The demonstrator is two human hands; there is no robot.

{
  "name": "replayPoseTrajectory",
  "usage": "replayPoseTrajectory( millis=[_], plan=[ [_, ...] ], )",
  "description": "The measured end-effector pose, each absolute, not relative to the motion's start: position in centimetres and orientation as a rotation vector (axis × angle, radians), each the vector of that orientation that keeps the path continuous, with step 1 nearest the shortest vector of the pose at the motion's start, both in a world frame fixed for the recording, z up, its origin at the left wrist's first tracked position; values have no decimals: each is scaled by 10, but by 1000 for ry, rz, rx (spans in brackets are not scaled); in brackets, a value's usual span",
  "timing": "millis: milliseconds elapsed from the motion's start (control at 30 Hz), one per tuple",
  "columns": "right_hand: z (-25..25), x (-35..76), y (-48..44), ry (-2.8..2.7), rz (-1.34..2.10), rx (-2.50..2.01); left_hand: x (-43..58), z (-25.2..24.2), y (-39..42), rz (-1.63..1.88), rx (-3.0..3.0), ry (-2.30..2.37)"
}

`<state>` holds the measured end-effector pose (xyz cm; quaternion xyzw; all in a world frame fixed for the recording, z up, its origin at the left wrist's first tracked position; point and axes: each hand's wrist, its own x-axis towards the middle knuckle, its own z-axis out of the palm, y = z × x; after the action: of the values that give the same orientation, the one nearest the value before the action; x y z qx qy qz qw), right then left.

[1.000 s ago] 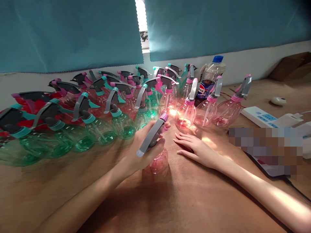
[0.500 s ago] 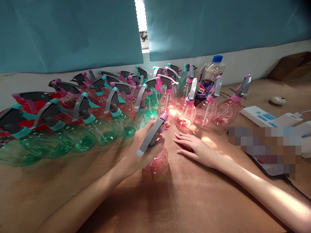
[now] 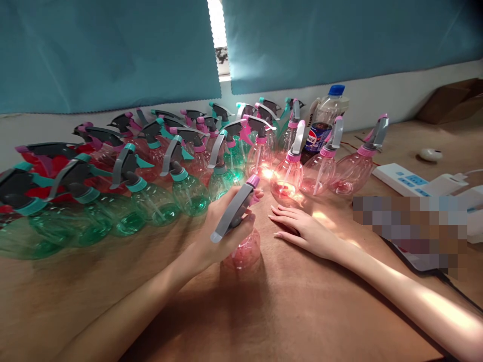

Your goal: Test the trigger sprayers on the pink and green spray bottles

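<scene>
Evidently the left hand carries the hold here: its fingers are wrapped closely around the neck of a pink spray bottle, just beneath the grey spray head. That bottle stands in front of the person, near the middle of the worktop, its base apparently on the surface. A grip at the narrow neck probably suits the shape, since the rounded body below would be harder to close a hand around. The nozzle faces away from the person, which seems to follow from the hand coming in from behind the head. Whether the fingers press the trigger cannot be told.

The right hand lies palm down beside the bottle without touching it, its fingers extended, a little apart and holding nothing; it perhaps serves only as a rest for that arm.

Green spray bottles line the front at the left, while three pink spray bottles stand ahead of the right hand. The front appears grouped by colour, though the rows behind mix both. A cola bottle stands behind the pink ones, likely out of the way, and a power strip lies further right.
</scene>
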<state>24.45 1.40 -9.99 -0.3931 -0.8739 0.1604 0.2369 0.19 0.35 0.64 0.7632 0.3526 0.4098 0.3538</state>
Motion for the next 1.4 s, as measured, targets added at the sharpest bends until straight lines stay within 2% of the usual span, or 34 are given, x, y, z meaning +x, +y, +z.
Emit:
replayPoseTrajectory(
  millis=[500,1400],
  plan=[
    [-97,244,14,-2378,469,-1054,2,21,1,1058,2112,986],
    [-99,245,14,-2369,476,-1061,3,7,3,1072,1953,953]
  ],
)
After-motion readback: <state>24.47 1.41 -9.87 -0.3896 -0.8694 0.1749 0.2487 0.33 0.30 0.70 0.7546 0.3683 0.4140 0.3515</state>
